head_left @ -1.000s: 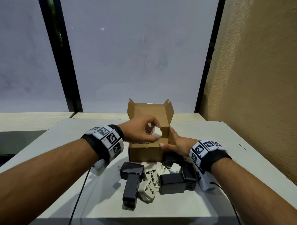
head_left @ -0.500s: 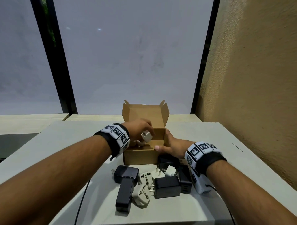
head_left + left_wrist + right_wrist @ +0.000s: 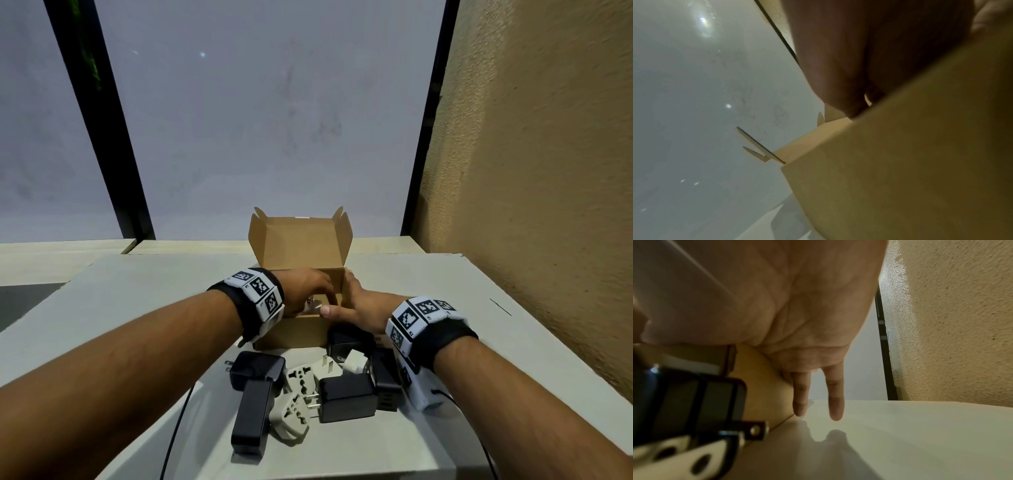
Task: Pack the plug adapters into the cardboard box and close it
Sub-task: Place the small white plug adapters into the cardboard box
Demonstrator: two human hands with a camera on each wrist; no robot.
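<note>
One brown cardboard box (image 3: pixel 297 331) sits open near the middle of the white worktop (image 3: pixel 462 308), its single lid flap (image 3: pixel 301 240) upright at the back.

The left hand (image 3: pixel 305 284) is down inside the box. Its fingers are curled over one small white plug adapter (image 3: pixel 313 303) with the prongs showing, so it looks like a pinch grip. The left wrist view shows only the box wall and the palm.

The right hand (image 3: pixel 356 305) braces the box's right side. The thumb lies along the front rim, and the fingers (image 3: pixel 835 402) run straight down the outer wall without gripping.

How to do this step well, as I read it:
- Seat the adapter flat in a corner with the prongs turned inward.
- Keep the right-hand brace on so the box doesn't slide.
- Let go only once the adapter is at the bottom.
- Put the bulky black ones in next, so the small ones can fill the gaps.

Count of the pile just in front of the box, touching and overlapping:
- Black adapters (image 3: pixel 346 399): about five. The left pair (image 3: pixel 253 404) may be a single unit, I can't tell.
- Beige universal adapters (image 3: pixel 291 416): two.
- Small white cube (image 3: pixel 354 363): one.
- Hands: two, each with a tagged wristband.
</note>
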